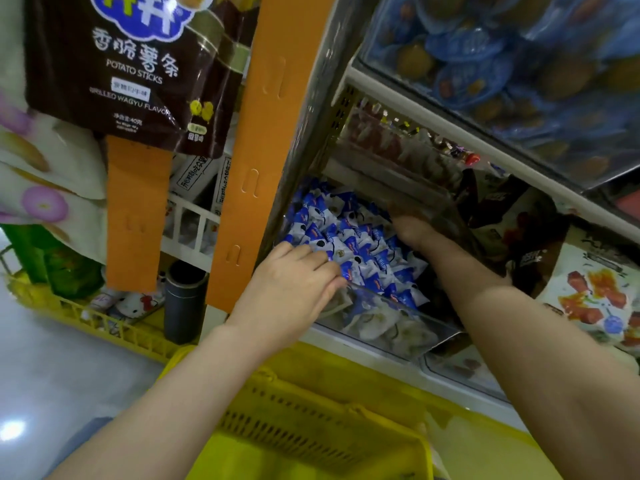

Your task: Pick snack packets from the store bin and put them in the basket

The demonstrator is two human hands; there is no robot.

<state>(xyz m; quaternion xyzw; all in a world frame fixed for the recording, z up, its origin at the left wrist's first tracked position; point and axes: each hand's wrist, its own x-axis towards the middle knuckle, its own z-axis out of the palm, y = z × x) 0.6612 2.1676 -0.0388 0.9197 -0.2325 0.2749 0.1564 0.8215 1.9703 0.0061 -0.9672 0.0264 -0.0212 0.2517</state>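
Loosely spread, left hand (294, 282) rests on snack packets (363, 247); right hand (414, 228) blurred, grip unclear.

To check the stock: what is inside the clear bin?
The clear bin holds many blue and white packets. The left hand and right hand cover some; the bottom is hidden.

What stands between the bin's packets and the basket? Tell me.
Only the bin's clear front wall; the blue-and-white snack packets must rise over it. The yellow basket below lies open, nothing visible across it.
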